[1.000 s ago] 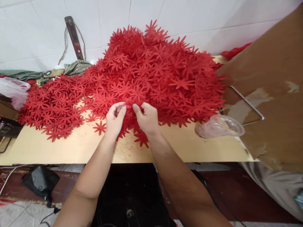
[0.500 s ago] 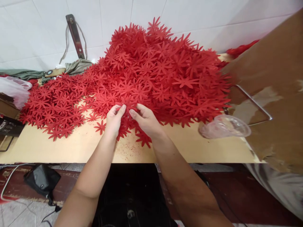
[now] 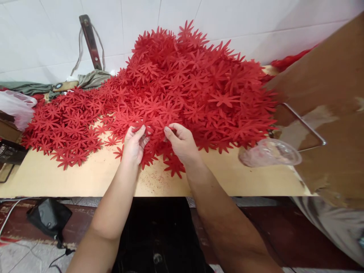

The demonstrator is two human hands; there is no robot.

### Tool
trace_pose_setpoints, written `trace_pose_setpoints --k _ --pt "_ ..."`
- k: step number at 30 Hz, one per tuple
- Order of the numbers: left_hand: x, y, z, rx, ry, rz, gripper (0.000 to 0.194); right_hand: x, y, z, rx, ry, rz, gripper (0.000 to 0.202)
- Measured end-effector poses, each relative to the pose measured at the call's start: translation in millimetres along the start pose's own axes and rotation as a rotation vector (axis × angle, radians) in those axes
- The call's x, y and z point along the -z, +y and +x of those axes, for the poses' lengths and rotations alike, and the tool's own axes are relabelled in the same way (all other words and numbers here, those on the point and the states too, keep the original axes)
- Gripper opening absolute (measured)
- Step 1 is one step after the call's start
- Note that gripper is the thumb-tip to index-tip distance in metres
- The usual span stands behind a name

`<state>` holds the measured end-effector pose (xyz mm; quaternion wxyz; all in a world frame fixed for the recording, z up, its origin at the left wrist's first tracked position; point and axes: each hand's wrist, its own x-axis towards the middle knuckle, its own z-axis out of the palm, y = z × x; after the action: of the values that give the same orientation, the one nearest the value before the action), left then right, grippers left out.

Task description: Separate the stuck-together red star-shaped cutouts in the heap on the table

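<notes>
A big heap of red flower-shaped cutouts (image 3: 196,81) with long thin petals covers the back of the wooden tabletop. In front of it, my left hand (image 3: 134,146) is closed, its thumb and fingers pinching a red flower cutout (image 3: 148,131). A short way to the right, my right hand (image 3: 183,144) also pinches red material between thumb and fingertips. Red on red, I cannot tell whether both hands hold the same piece. Below and between the hands lie loose cutouts (image 3: 174,166) and red specks.
A clear plastic container (image 3: 270,152) sits at the table's right, beside a brown cardboard sheet (image 3: 335,106) with a metal wire handle (image 3: 307,125). To the left is a white plastic bag (image 3: 18,106). A metal bracket (image 3: 90,41) leans on the tiled wall. A black bag (image 3: 49,218) is below.
My hands have moved apart, the right one shifting right and the left slightly left. More of the left hand's curled fingers now shows. The heap looks the same.
</notes>
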<state>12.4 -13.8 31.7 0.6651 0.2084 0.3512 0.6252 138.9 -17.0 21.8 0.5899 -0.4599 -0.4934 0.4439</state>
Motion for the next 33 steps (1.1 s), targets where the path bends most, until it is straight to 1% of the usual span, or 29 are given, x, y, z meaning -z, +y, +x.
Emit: trace_pose_setpoints --k 4,6,9,13,15,17,19,21,23,24,26,27,28,29,30,32,33 --pt "-4.3 0.3 -6.1 -0.005 -0.049 0.023 0.023 0.9 -2.6 0.7 0.088 0.083 -0.142 0.049" --pt "-5.6 -0.2 -8.2 -0.012 -0.085 0.068 0.025 1.2 -4.1 0.7 0.101 0.102 -0.188 0.053" --pt "-5.8 -3.6 -9.1 -0.047 -0.137 0.183 0.027 1.4 -6.5 -0.1 0.106 0.062 -0.218 0.057" --pt "-5.4 -9.7 -8.0 -0.090 -0.154 0.275 0.028 1.4 -8.2 -0.4 0.083 -0.052 -0.209 0.054" --pt "-5.6 -10.6 -7.3 -0.096 -0.119 0.245 0.023 0.9 -8.3 -0.2 0.058 -0.108 -0.210 0.054" --pt "-5.6 -9.4 -6.4 -0.107 -0.051 0.180 0.020 -0.1 -8.5 -0.4 0.026 -0.160 -0.195 0.056" --pt "-4.5 -6.5 -4.7 -0.116 0.028 0.093 0.022 -0.8 -8.9 -0.3 -0.016 -0.214 -0.163 0.056" --pt "-2.3 -3.1 -2.2 -0.116 0.088 0.001 0.026 -0.4 -9.0 2.1 -0.052 -0.239 -0.154 0.055" --pt "0.1 -0.2 0.6 -0.123 0.120 -0.065 0.030 2.2 -8.1 9.4 -0.067 -0.210 -0.180 0.055" --pt "1.0 0.8 1.9 -0.132 0.124 -0.074 0.032 4.5 -7.4 15.0 -0.062 -0.173 -0.196 0.054" --pt "1.5 2.2 3.8 -0.168 0.134 -0.050 0.037 11.5 -6.3 28.0 -0.029 -0.064 -0.263 0.053" --pt "1.4 2.6 4.4 -0.189 0.146 -0.033 0.041 15.9 -6.3 34.0 0.003 -0.004 -0.338 0.053" --pt "1.1 2.9 4.7 -0.207 0.165 -0.020 0.044 20.5 -6.9 38.7 0.041 0.043 -0.446 0.057" --pt "0.8 3.4 5.0 -0.221 0.187 -0.012 0.046 24.8 -7.9 41.5 0.078 0.065 -0.577 0.069" --pt "0.9 3.9 5.2 -0.234 0.210 -0.010 0.046 28.4 -9.2 42.1 0.106 0.057 -0.710 0.085" --pt "1.9 5.8 5.5 -0.252 0.231 -0.020 0.042 31.6 -11.0 37.0 0.113 -0.040 -0.904 0.114" --pt "2.8 7.1 5.7 -0.260 0.229 -0.035 0.036 30.5 -10.9 32.2 0.090 -0.112 -0.952 0.123"
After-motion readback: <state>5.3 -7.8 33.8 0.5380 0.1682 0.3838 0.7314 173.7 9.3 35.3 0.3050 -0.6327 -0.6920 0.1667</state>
